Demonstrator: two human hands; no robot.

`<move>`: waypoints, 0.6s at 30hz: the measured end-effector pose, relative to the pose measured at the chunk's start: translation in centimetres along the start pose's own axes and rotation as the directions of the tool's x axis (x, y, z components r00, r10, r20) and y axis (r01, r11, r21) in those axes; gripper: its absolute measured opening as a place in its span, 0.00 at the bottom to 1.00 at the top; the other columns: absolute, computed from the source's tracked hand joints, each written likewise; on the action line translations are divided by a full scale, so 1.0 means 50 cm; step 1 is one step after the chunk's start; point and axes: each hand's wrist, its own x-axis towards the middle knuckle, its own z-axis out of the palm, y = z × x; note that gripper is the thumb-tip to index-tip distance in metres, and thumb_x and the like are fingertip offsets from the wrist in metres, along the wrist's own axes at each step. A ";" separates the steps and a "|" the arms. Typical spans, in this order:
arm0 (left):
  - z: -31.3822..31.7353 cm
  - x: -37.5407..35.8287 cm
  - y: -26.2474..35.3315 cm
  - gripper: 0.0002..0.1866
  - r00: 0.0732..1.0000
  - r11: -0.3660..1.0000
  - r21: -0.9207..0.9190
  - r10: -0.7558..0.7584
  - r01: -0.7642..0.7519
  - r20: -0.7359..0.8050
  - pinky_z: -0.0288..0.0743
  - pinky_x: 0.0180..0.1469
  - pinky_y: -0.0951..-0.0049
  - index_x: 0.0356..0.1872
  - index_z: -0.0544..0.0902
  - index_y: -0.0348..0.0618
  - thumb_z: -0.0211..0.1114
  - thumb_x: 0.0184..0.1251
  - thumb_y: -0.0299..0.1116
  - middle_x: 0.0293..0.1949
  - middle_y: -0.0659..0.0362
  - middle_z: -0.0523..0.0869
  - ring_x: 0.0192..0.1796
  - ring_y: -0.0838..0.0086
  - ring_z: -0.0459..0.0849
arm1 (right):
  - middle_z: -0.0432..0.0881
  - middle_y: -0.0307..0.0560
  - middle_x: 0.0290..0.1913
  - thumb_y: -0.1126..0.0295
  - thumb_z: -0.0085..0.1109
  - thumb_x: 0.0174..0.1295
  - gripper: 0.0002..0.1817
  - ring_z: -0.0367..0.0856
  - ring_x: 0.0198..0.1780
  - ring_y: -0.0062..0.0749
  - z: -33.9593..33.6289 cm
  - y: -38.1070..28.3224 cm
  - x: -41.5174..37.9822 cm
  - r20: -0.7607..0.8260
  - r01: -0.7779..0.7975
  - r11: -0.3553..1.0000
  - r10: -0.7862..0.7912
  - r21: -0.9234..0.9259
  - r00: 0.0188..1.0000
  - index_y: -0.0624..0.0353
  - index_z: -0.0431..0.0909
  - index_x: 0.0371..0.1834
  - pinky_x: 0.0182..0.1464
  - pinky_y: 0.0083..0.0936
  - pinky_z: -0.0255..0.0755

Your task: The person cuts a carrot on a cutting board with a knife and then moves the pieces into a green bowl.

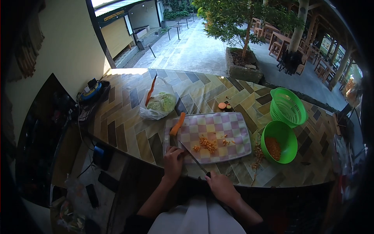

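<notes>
My right hand [223, 188] grips the dark handle of a knife [195, 159], whose blade slants up and left across the front of a checkered cutting board [239, 134]. On the board's near-left corner rests my left hand [173, 160], fingers curled in close to the blade; whatever lies under them is hidden. A peeled carrot piece [177, 124] sits above it on the board's left side. Finely chopped carrot [207, 144] is heaped mid-board, with small bits scattered to the right.
Right of the board stands a green bowl [291, 142] holding chopped orange bits, with a green strainer basket [286, 105] behind. Beyond the board lie carrot ends [222, 105]. A plastic bag with cabbage [163, 103] and a thin carrot [151, 91] are at back left.
</notes>
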 end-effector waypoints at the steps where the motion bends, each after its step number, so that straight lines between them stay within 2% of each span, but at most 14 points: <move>1: 0.002 -0.003 0.005 0.05 1.000 1.000 0.010 0.013 -0.013 -0.002 0.76 0.48 0.59 0.34 0.88 0.34 0.68 0.57 0.23 0.35 0.49 0.87 0.44 0.53 0.82 | 0.83 0.66 0.29 0.58 0.50 0.76 0.18 0.83 0.35 0.65 0.004 -0.007 0.000 -0.034 -0.023 1.000 0.023 -0.012 0.999 0.66 0.71 0.40 0.39 0.54 0.77; 2: 0.004 -0.008 0.009 0.05 1.000 0.999 0.022 0.028 -0.028 -0.005 0.76 0.48 0.59 0.35 0.88 0.35 0.67 0.58 0.23 0.36 0.49 0.87 0.44 0.53 0.82 | 0.83 0.66 0.29 0.58 0.50 0.76 0.18 0.84 0.35 0.64 0.005 -0.011 0.001 -0.069 -0.045 0.999 0.043 -0.023 0.997 0.66 0.71 0.40 0.39 0.54 0.77; 6: 0.022 -0.012 0.025 0.06 0.998 0.997 0.046 0.057 -0.059 0.028 0.76 0.49 0.57 0.36 0.88 0.36 0.66 0.60 0.24 0.40 0.48 0.87 0.46 0.53 0.82 | 0.81 0.69 0.30 0.59 0.51 0.75 0.18 0.82 0.37 0.66 -0.017 0.011 -0.010 -0.119 -0.123 0.983 0.139 0.134 0.983 0.68 0.73 0.41 0.40 0.55 0.73; 9: 0.055 0.005 0.032 0.06 0.993 0.994 -0.015 0.113 -0.112 0.019 0.78 0.46 0.59 0.38 0.88 0.36 0.65 0.63 0.24 0.38 0.49 0.88 0.42 0.55 0.84 | 0.81 0.68 0.29 0.59 0.51 0.75 0.18 0.82 0.37 0.65 -0.025 0.034 -0.028 -0.150 -0.122 0.967 0.157 0.222 0.976 0.68 0.73 0.40 0.39 0.53 0.72; 12: 0.064 0.028 0.050 0.07 0.990 0.991 -0.120 -0.036 0.052 0.135 0.79 0.40 0.65 0.41 0.89 0.38 0.66 0.65 0.25 0.35 0.51 0.89 0.35 0.59 0.87 | 0.81 0.68 0.28 0.58 0.51 0.75 0.19 0.82 0.36 0.67 -0.030 0.037 -0.041 -0.171 -0.091 0.949 0.147 0.300 0.974 0.68 0.72 0.39 0.39 0.54 0.72; 15: 0.044 0.048 0.063 0.09 0.996 0.978 -0.202 -0.046 0.060 0.075 0.78 0.36 0.71 0.44 0.89 0.41 0.69 0.63 0.24 0.33 0.54 0.90 0.30 0.67 0.87 | 0.81 0.69 0.28 0.58 0.51 0.75 0.19 0.81 0.37 0.67 -0.030 0.033 -0.046 -0.147 -0.111 0.944 0.163 0.310 0.976 0.69 0.73 0.39 0.40 0.54 0.72; 18: 0.018 0.054 0.040 0.13 0.995 0.955 -0.285 -0.094 0.084 -0.023 0.77 0.35 0.74 0.45 0.90 0.42 0.72 0.59 0.23 0.35 0.55 0.91 0.31 0.74 0.87 | 0.81 0.69 0.29 0.58 0.51 0.75 0.19 0.82 0.37 0.67 -0.021 0.024 -0.043 -0.103 -0.099 0.952 0.133 0.291 0.986 0.69 0.73 0.39 0.41 0.55 0.72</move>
